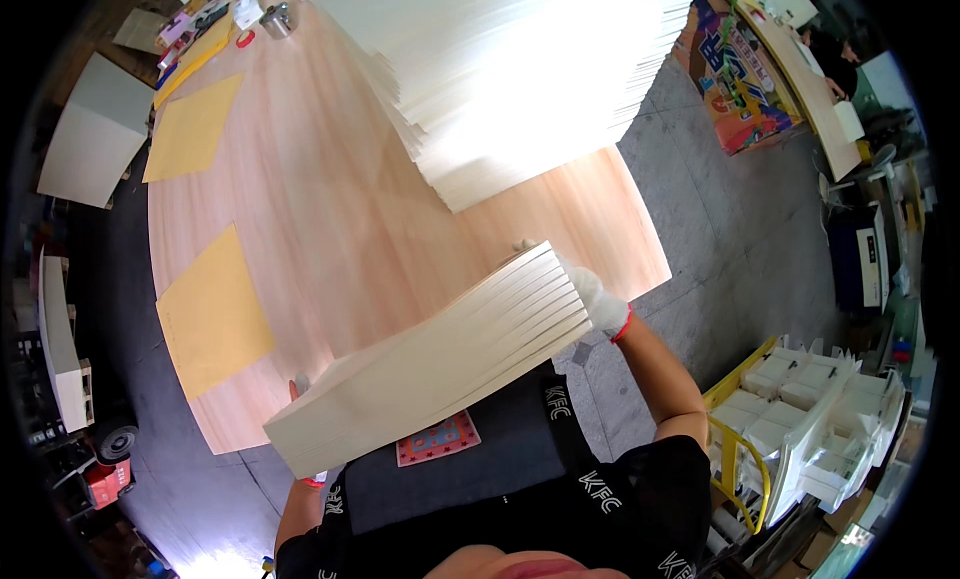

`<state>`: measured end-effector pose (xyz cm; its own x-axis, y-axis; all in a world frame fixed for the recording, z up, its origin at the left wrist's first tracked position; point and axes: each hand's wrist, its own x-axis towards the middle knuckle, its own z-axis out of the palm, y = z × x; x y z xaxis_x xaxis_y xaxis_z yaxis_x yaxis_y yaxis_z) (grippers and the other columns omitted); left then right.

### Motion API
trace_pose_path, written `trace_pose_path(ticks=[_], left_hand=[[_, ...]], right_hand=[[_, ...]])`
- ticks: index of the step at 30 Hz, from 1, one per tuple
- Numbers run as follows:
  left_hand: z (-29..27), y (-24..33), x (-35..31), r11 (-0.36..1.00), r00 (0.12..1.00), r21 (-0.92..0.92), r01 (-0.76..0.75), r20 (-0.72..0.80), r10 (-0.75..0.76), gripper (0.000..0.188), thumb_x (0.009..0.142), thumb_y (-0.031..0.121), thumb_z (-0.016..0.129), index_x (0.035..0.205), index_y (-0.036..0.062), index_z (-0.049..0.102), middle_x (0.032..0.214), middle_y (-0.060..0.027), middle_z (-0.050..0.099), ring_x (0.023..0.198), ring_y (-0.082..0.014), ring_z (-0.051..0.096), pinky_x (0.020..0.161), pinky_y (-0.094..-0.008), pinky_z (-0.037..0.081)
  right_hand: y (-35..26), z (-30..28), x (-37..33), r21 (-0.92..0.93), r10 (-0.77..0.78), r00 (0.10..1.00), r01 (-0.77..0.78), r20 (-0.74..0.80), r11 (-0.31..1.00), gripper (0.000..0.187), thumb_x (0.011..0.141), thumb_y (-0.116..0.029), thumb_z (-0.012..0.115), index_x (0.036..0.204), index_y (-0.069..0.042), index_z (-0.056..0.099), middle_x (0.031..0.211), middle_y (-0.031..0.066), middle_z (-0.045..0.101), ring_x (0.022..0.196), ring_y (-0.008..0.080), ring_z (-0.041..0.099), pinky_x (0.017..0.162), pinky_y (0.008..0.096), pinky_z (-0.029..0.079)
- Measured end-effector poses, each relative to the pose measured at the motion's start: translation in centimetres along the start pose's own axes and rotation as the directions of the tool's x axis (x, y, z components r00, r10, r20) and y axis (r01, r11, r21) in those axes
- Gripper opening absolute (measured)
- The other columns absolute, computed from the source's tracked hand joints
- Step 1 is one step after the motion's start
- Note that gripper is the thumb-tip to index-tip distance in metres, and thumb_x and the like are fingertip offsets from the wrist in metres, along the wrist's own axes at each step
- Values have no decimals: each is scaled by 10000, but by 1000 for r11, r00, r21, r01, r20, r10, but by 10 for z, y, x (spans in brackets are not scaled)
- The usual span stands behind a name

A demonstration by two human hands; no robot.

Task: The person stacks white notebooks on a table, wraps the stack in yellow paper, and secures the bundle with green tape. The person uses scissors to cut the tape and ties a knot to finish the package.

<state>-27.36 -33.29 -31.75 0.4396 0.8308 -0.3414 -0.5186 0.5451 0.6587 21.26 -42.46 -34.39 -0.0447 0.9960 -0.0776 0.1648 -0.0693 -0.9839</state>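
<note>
A stack of pale sheets (430, 354) slants over the near edge of the table (320, 209), long axis running near-left to far-right; the gloved right hand (600, 304) grips its far end, the left hand (299, 387) (mostly hidden) the nearer.

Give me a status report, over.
Right grip holding white sheet bundle. Left grip mostly hidden at its left end. Larger white sheet stack ahead on wood-grain table.

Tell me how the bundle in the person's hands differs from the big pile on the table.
The bundle is held between the left hand and right hand; the pile rests on the table. The bundle is much smaller than the pile. The bundle looks cream, while the pile's top glares white. Both are pale and layered.
</note>
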Motion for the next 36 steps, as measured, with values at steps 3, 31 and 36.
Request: trace_pose_path(ticks=[3,31,36], left_hand=[[-8,-4,-6,998,999,69,-15,31,12,398,1000,316,414,1336,104,411,1250,-82,534,1172,-244,536,971,-439,482],[-91,121,18,586,988,804,-105,152,-32,934,661,270,851,1432,81,356,1384,-115,482,1311,-245,411,1083,-386,330],[-166,220,38,570,994,816,97,-103,-23,790,761,455,744,1347,13,453,1304,-125,546,1218,-254,505,1016,-327,395]], right_hand=[[-19,1,8,267,139,985,-162,103,950,967,615,-299,845,1397,-29,345,1362,177,470,1223,293,494,998,353,420],[-3,70,14,-162,292,955,-281,47,946,691,671,-284,805,1215,30,518,1117,126,598,1032,216,559,886,356,471],[-94,228,117,408,370,927,-362,63,838,727,789,-362,739,1323,13,418,1260,121,524,1173,220,510,967,359,442]])
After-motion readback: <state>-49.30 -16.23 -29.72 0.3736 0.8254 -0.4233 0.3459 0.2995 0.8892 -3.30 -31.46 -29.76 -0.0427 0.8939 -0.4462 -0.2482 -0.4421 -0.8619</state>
